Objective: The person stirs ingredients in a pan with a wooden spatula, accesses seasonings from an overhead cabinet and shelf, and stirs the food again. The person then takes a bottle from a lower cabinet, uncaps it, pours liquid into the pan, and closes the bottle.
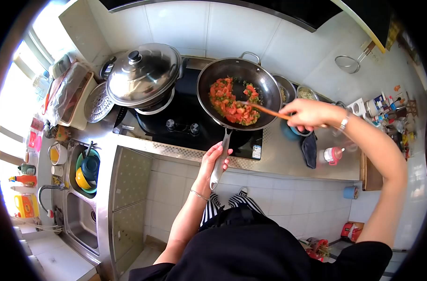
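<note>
A dark frying pan [265,77] stands on the right side of the black stove [204,140]. Red tomato pieces with green bits [232,108] lie in it. My left hand [212,160] is closed around the pan's metal handle [221,161], below the pan. From the right, my right hand [309,114] grips a wooden utensil [265,110], and the utensil's far end reaches into the tomato pieces. The fingers of my right hand are bent round its upper end, over the counter at the pan's right.
A large lidded pot [143,77] stands left of the pan. Small bowls [306,92] and a pink-capped bottle [333,155] are on the right counter [288,161]. The sink [82,220] is at lower left, with a green basin of dishes [88,171]. A strainer [348,64] hangs upper right.
</note>
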A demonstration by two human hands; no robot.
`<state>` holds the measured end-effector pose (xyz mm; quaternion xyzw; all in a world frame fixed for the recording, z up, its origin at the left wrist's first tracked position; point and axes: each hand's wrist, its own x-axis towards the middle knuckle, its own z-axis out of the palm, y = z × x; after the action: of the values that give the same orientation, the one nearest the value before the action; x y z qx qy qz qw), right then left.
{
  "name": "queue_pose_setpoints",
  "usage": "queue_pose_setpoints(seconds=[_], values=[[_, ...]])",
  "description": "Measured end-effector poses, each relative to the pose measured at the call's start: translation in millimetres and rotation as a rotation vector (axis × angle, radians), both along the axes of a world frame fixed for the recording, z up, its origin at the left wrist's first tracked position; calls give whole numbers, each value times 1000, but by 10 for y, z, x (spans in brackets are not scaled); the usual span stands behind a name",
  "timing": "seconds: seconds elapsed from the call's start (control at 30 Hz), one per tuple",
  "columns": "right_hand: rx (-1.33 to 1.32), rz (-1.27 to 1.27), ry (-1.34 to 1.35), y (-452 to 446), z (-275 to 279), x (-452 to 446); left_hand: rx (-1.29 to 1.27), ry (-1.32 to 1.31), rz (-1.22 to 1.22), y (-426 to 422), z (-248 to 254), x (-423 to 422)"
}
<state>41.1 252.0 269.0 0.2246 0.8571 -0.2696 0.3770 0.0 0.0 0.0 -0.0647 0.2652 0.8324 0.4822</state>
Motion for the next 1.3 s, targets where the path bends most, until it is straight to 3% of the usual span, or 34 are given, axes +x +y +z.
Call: queue_pose_setpoints(seconds=[0.1, 0.27, 0.37, 0.43, 0.5, 0.63, 0.67, 0.73, 0.8, 0.93, 1.1, 1.23, 1.3], values=[[-147, -7, -130, -193, -16, 36, -1, -22, 9, -97, 15, 23], [-222, -113, 125, -165, -806, -637, -15, -7, 6, -67, 7, 23], [-180, -205, 193, 81, -744, -1015, -26, 9, 6, -56, 55, 0], [-67, -98, 219, 184, -601, -1117, -50, 11, -7, -46, 54, 8], [23, 12, 390, 219, -792, -1161, -42, 5, -8, -36, 46, 6], [161, 153, 345, 51, -1200, -748, -35, 18, -11, -50, 50, 12], [232, 387, 607, 239, -1452, -557, -40, 19, -7, -49, 51, 13], [170, 247, 281, 99, -857, -283, -47, 21, -10, -48, 58, 1], [132, 124, 122, -136, -183, -27, -57, 13, -10, -36, 51, 6], [37, 113, -130, -271, 23, 115, -32, 19, -13, -35, 35, -15], [-49, -21, 82, -71, -589, -550, -21, 33, -10, -35, 38, -25], [23, 107, 137, 32, -444, -1073, -40, 9, 8, -63, 33, 15], [39, 151, 273, 24, -736, -1184, -31, 7, 6, -45, 32, 1]])
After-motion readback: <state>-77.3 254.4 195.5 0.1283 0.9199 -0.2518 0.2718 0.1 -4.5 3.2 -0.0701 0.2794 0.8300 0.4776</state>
